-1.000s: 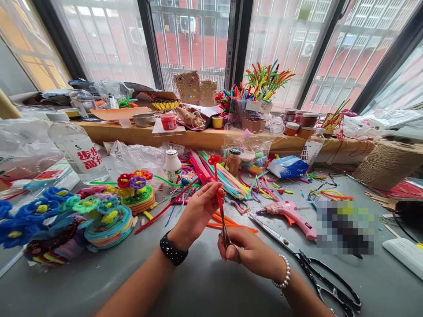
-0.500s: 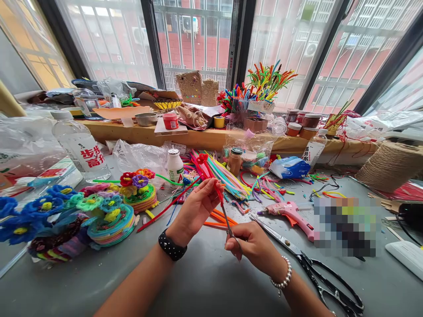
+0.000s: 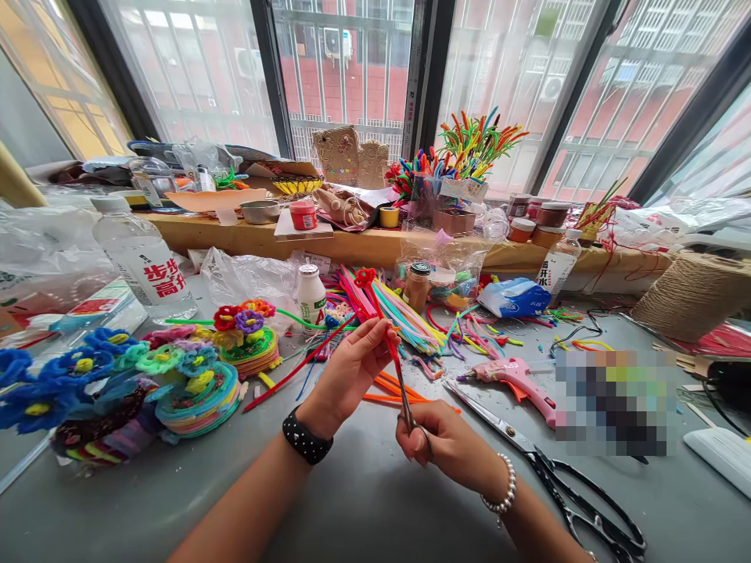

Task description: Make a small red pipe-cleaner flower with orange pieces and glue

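Between the thumb and fingers of my left hand (image 3: 357,367) is a red pipe cleaner (image 3: 376,302), its upper end curled into a small red flower shape (image 3: 364,277). My right hand (image 3: 440,439) grips the handles of small scissors (image 3: 404,395). Their blades point up at the red stem just below my left fingertips; how far the blades are apart is hard to see. Orange pipe cleaners (image 3: 387,385) lie on the table behind my hands. Large black-handled scissors (image 3: 531,450) rest to the right of my right hand.
Fuzzy flower pieces (image 3: 196,391) stand at the left beside a water bottle (image 3: 146,258). A pink glue gun (image 3: 516,379) lies at the right, and a twine spool (image 3: 692,293) sits farther right. Loose pipe cleaners (image 3: 404,313) and a white bottle (image 3: 311,293) are behind my hands.
The red flower end has shifted slightly up and to the right. My right hand and the small scissors have turned a little, the handles now showing more apart.
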A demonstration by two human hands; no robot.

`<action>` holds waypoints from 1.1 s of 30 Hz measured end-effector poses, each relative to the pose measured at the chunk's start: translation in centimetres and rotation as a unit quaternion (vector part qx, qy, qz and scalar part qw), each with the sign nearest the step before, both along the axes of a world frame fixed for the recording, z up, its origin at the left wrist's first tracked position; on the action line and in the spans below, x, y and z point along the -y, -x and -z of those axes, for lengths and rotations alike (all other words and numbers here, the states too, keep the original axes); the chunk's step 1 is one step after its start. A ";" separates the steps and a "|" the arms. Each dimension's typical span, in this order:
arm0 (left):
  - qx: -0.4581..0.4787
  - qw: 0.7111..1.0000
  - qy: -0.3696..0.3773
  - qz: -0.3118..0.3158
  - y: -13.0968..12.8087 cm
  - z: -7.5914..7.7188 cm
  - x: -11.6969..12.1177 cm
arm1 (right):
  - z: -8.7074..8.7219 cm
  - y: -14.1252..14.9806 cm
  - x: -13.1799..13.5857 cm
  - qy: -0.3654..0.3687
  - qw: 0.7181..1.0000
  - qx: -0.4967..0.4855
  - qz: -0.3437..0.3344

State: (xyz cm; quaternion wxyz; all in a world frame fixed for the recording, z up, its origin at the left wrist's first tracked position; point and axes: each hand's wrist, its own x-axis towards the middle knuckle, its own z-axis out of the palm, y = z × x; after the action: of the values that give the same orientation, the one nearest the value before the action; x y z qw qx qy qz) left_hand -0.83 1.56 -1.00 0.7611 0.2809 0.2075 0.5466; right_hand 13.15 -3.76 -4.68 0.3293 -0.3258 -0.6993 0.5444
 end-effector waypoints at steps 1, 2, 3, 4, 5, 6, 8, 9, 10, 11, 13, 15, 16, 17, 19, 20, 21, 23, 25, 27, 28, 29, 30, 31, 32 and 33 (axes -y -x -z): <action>-0.004 1.000 0.000 -0.002 0.0 0.0 0.0 | 0.0 -0.1 0.0 -0.009 1.000 0.006 0.000; -0.008 1.000 0.000 -0.003 -0.1 -0.1 0.1 | 0.0 -0.1 0.0 -0.018 1.000 0.013 0.003; -0.012 1.000 -0.001 -0.004 -0.1 -0.1 0.1 | -0.1 -0.1 0.0 -0.026 0.999 0.021 0.008; -0.015 1.000 0.000 -0.005 -0.1 -0.2 0.1 | -0.1 -0.1 0.0 -0.031 0.999 0.028 0.016; -0.017 1.000 0.001 -0.007 -0.1 -0.2 0.2 | -0.2 -0.1 0.0 -0.032 0.999 0.034 0.025; -0.019 1.000 0.002 -0.008 -0.1 -0.3 0.2 | -0.2 -0.1 0.0 -0.031 0.998 0.037 0.037; -0.016 1.000 0.004 -0.013 -0.1 -0.4 0.2 | -0.3 0.1 0.0 -0.022 0.997 0.038 0.059; -0.013 1.000 0.004 -0.016 -0.1 -0.4 0.2 | -0.3 0.1 0.1 -0.013 0.997 0.038 0.067; -0.010 1.000 0.004 -0.019 -0.1 -0.4 0.1 | -0.3 0.2 0.1 -0.001 0.997 0.039 0.072; -0.010 1.000 0.005 -0.023 0.0 -0.4 0.1 | -0.3 0.2 0.1 0.012 0.996 0.040 0.073; -0.012 1.000 0.004 -0.028 0.0 -0.4 0.0 | -0.2 0.3 0.1 0.034 0.997 0.034 0.060; -0.016 0.999 0.000 -0.029 0.0 -0.3 0.0 | -0.1 0.3 0.0 0.031 0.999 0.020 0.033; -0.018 0.999 -0.004 -0.027 0.0 -0.2 0.0 | -0.1 0.2 0.0 0.019 1.000 0.015 0.019; -0.021 0.999 -0.007 -0.024 0.0 -0.2 0.0 | -0.1 0.2 0.0 0.003 1.000 0.013 0.006; -0.031 0.999 -0.011 -0.013 -0.1 -0.1 0.1 | -0.4 0.1 0.0 -0.024 0.999 0.017 -0.014; -0.036 0.999 -0.014 -0.006 -0.1 -0.1 0.2 | -0.5 0.0 0.1 -0.032 0.999 0.020 -0.023; -0.040 0.999 -0.017 0.000 -0.2 -0.1 0.2 | -0.6 -0.1 0.1 -0.037 0.999 0.022 -0.030; -0.044 0.999 -0.019 0.006 -0.2 0.0 0.3 | -0.9 -0.1 0.2 -0.039 0.998 0.021 -0.041; -0.047 0.999 -0.017 0.009 -0.2 0.0 0.3 | -1.1 -0.2 0.3 -0.041 0.998 0.024 -0.045; -0.051 0.998 -0.015 0.014 -0.3 0.0 0.3 | -1.2 -0.2 0.4 -0.044 0.998 0.026 -0.049; -0.053 0.998 -0.016 0.017 -0.3 0.1 0.3 | -1.2 -0.1 0.4 -0.046 0.997 0.025 -0.050; -0.055 0.998 -0.018 0.020 -0.4 0.1 0.3 | -1.2 -0.1 0.4 -0.048 0.997 0.023 -0.049; -0.056 0.998 -0.018 0.022 -0.4 0.1 0.4 | -1.2 -0.1 0.4 -0.050 0.997 0.020 -0.049; -0.057 0.998 -0.017 0.023 -0.5 0.1 0.4 | -1.2 -0.1 0.3 -0.051 0.997 0.017 -0.046; -0.057 0.998 -0.013 0.023 -0.5 0.1 0.4 | -1.2 -0.1 0.3 -0.051 0.998 0.015 -0.042; -0.054 0.998 -0.010 0.022 -0.5 0.1 0.4 | -1.1 -0.1 0.3 -0.050 0.998 0.013 -0.036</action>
State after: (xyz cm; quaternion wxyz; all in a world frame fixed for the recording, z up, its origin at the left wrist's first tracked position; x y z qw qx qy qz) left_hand -0.29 1.12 -1.10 0.7577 0.3225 0.2367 0.5156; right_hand 13.22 -4.07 -3.56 0.3161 -0.2910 -0.7409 0.5163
